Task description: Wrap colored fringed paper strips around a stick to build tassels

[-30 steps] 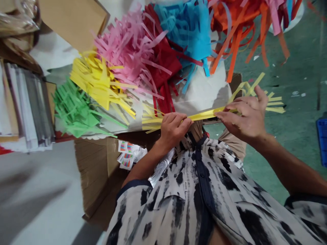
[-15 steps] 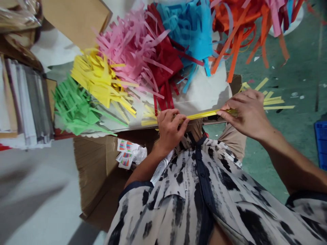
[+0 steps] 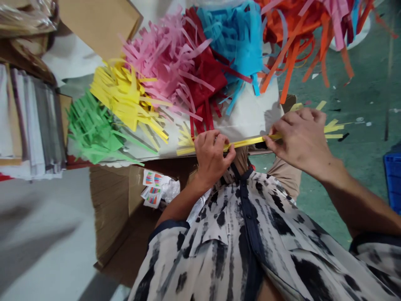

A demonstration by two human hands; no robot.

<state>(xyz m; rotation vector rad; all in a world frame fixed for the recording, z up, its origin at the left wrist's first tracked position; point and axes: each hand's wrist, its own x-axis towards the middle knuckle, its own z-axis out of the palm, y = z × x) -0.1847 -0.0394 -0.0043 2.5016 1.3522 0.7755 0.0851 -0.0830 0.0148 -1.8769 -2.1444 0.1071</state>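
Between my two hands stretches a narrow yellow paper tassel (image 3: 247,142), its middle drawn into a thin band over the table's front edge. My left hand (image 3: 212,155) pinches it toward the left end, with fringe strips fanning out beyond the fingers. At the other side my right hand (image 3: 297,136) grips it between thumb and fingers, and loose yellow strips show past the knuckles. Behind my left hand lie dark red fringed paper (image 3: 208,83) and a yellow fringed bundle (image 3: 120,94).
Green (image 3: 94,129), pink (image 3: 161,62), blue (image 3: 233,37) and orange (image 3: 291,25) fringed paper lies along the white table (image 3: 247,113). Below its edge stands an open cardboard box (image 3: 109,213) with printed cards. A blue crate (image 3: 393,179) is at the far right.
Both hands keep their hold on the yellow tassel. The right-hand fringe strips have shifted and partly drawn in behind the hand. The view has moved slightly.
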